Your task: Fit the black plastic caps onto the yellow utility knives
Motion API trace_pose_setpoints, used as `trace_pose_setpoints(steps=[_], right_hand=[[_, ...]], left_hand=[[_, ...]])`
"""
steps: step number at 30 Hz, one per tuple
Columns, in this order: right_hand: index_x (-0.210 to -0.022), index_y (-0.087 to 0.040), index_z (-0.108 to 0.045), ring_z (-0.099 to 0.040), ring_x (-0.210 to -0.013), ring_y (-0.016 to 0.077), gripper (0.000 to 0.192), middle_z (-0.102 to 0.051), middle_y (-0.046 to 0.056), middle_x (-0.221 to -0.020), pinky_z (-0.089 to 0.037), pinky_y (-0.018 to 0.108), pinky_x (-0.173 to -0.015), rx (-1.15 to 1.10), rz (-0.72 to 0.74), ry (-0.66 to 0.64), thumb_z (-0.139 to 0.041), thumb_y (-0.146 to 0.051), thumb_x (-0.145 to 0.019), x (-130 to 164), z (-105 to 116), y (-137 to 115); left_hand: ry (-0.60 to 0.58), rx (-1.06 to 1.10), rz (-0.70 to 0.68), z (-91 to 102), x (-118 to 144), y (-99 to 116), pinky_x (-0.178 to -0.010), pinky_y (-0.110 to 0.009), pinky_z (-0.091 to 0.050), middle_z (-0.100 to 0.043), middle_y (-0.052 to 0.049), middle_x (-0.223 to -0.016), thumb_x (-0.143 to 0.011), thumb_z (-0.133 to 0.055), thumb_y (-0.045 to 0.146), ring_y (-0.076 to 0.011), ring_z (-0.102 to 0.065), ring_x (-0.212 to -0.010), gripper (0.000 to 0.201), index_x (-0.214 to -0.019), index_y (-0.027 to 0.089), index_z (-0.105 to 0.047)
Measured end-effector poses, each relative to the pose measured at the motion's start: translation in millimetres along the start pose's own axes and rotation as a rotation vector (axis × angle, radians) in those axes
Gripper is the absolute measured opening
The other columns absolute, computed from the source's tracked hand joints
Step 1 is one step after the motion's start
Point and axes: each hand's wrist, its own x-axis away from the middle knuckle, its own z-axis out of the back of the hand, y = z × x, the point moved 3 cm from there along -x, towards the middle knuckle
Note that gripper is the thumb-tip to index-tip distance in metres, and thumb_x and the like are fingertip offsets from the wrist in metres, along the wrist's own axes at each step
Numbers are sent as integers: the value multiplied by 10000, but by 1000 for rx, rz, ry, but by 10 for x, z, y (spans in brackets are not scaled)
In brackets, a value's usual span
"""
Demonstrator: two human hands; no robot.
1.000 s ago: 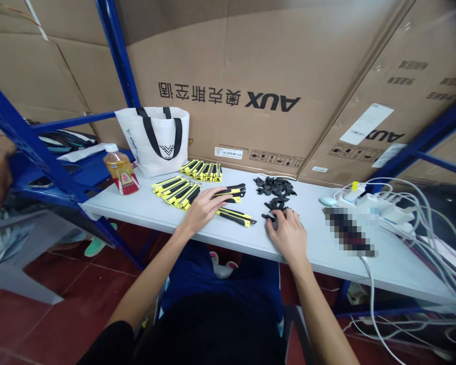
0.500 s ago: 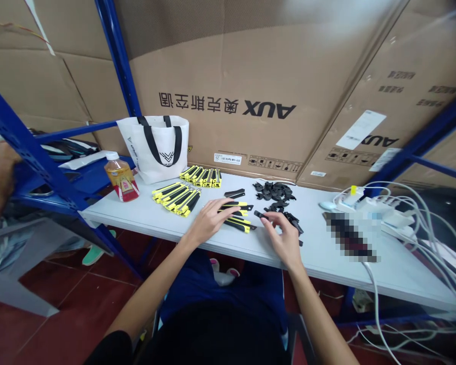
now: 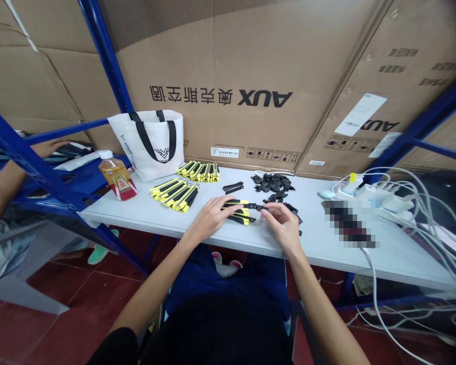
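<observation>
Both hands (image 3: 247,220) close together, fingers curled

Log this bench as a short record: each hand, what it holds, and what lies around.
left hand: grip on a yellow-and-black utility knife
right hand: pinching a small black part at the knife's tip
finished knives: two rows
loose black parts: pile behind the hands
table: white
also there: tote bag, drink bottle, white cables
</observation>
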Motion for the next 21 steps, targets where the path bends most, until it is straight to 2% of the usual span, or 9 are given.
trace_pose_setpoints(steps=[5, 10, 21], right_hand=[[-1073, -248, -767, -707, -759, 210, 294, -776, 38, -850, -548, 352, -720, -39, 2, -26, -808, -488, -907, 13, 22, -31], [-1111, -259, -777, -659, -721, 192, 268, -783, 32, -859, -546, 364, -750, -41, 22, -67, -755, -478, -958, 21, 32, -49], [-1135, -257, -750, -706, -766, 203, 300, -791, 45, -891, -554, 344, -717, -79, -20, -80, -801, -462, -921, 36, 12, -36]], left_hand=[[36, -11, -46, -21, -2, -10, -1114, -484, -548, -622, -140, -1479, -1074, -492, 104, -279, -609, -1362, 457, -1470, 269, -649], [52, -4, -50, -16, 2, -18, -1111, -483, -555, -631, -134, -1464, -1070, -495, 88, -269, -620, -1348, 477, -1475, 289, -647], [27, -9, -18, -53, 20, -58, -1125, -486, -548, -626, -127, -1467, -1048, -519, 60, -273, -616, -1354, 517, -1484, 306, -648]])
